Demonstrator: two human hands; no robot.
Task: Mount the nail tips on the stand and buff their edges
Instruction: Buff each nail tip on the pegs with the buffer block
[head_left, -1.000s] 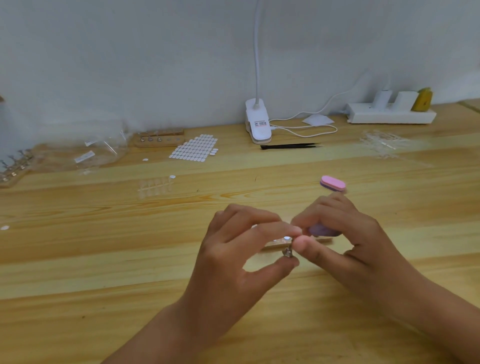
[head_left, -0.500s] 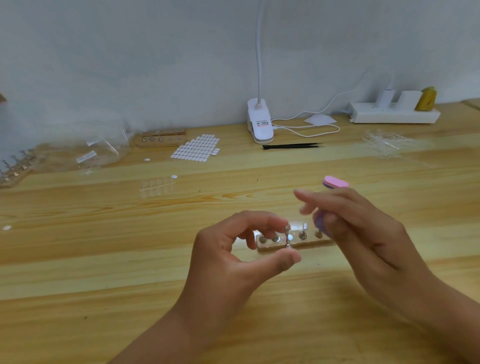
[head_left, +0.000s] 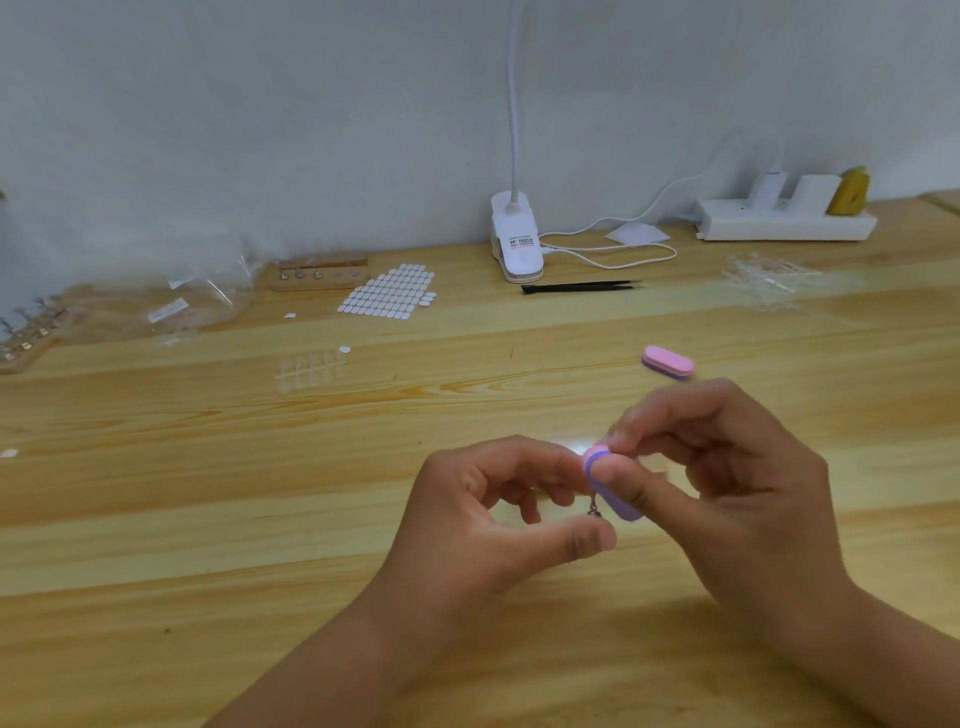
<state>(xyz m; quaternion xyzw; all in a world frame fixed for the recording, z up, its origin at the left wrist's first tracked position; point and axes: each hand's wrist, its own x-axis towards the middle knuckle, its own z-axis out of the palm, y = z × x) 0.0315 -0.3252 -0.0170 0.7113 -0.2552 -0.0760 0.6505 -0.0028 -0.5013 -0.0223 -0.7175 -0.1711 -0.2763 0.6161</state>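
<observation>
Your left hand (head_left: 483, 519) pinches a small metal peg (head_left: 594, 510) between thumb and curled fingers, low over the wooden table (head_left: 260, 519). Your right hand (head_left: 737, 483) grips a purple buffer block (head_left: 610, 488) between thumb and forefinger, its end at the peg's top; any nail tip there is hidden. A second pink buffer (head_left: 667, 362) lies on the table well behind
</observation>
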